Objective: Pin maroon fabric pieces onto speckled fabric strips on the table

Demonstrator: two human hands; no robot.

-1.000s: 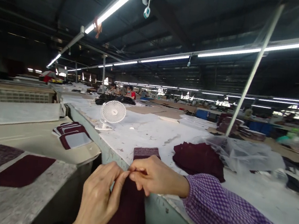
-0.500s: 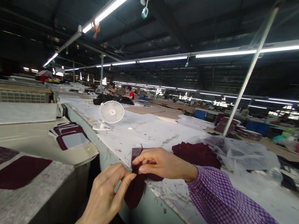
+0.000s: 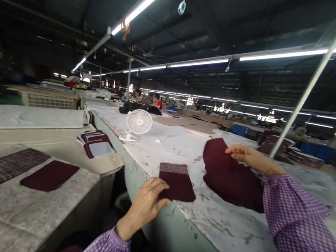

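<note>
Now my two hands have parted: a moment ago both pinched together at dark cloth by the table edge, and now each is at a different piece. My left fingers [image 3: 159, 182] are loosely curled, thumb well apart from the index finger, with nothing gripped in the gap that I can see. Just beyond their tips, the two-toned piece [image 3: 176, 187] lies flat on the tabletop [image 3: 178, 142], near its edge, its speckled band on the far side and its plain maroon part toward me; whether my fingertips touch its near left corner I cannot tell. Half a second ago part of it hung over the edge below these fingers. My right fingers [image 3: 235, 149] have reached across to the maroon cloth [image 3: 230, 174], nearly closed on its upper edge; the thumb's hold is hard to make out, but the cloth rises to them, so I judge that I have it pinched. The rest spreads below and to the right of those fingertips. To my mind, the pinching on the first piece is finished or paused, and the work is split between both hands. Beyond my left fingers stands the white fan [image 3: 139, 122], untouched.
</note>
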